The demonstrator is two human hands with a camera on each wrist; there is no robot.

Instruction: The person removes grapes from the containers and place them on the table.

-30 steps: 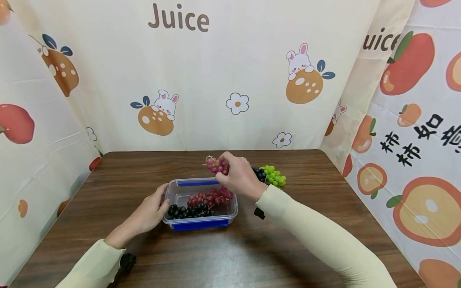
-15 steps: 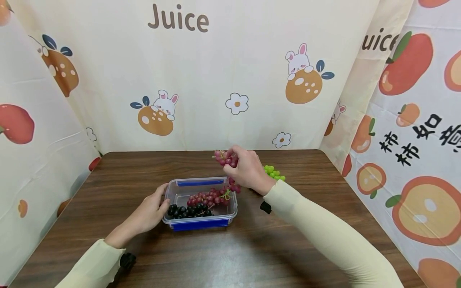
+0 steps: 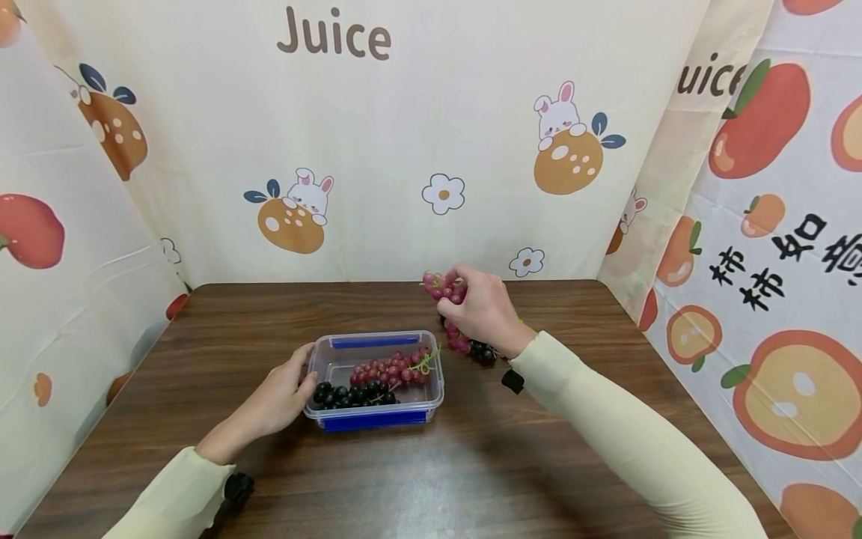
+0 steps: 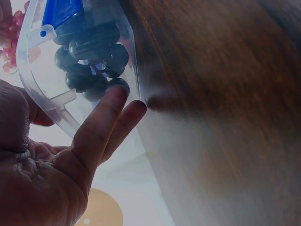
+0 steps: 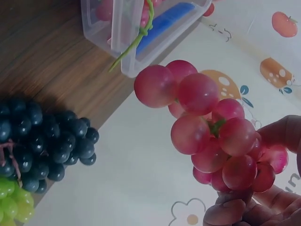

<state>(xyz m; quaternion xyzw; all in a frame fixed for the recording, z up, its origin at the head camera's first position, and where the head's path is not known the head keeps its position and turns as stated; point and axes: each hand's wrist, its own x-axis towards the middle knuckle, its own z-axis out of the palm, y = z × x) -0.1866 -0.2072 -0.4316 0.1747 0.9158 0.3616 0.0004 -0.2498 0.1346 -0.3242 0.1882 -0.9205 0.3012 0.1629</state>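
Observation:
My left hand [image 3: 284, 388] holds the left side of a clear plastic container [image 3: 441, 389]. Straight fingers lie along its outer wall in the left wrist view, and the thumb is by the rim. Black grapes [image 3: 353, 395] and a bunch of red grapes [image 3: 380, 370] lie inside, a green stem reaching over the right rim. Behind and right of the container, my right hand [image 3: 483, 308] pinches another red bunch [image 5: 211, 132] in the air. Below that hand, black grapes [image 5: 47, 146] and green grapes [image 5: 14, 205] lie on the table, largely hidden in the head view.
The brown wooden table [image 3: 390, 486] extends around the container. Printed fabric [image 3: 431, 112] hangs behind the table and along both sides. The container has blue latches [image 3: 373, 421] at front and back.
My right hand has moved right and back with red grapes, away from the container. Red grapes beneath the hand have shifted right, off the container's rim. The left hand and container stay still.

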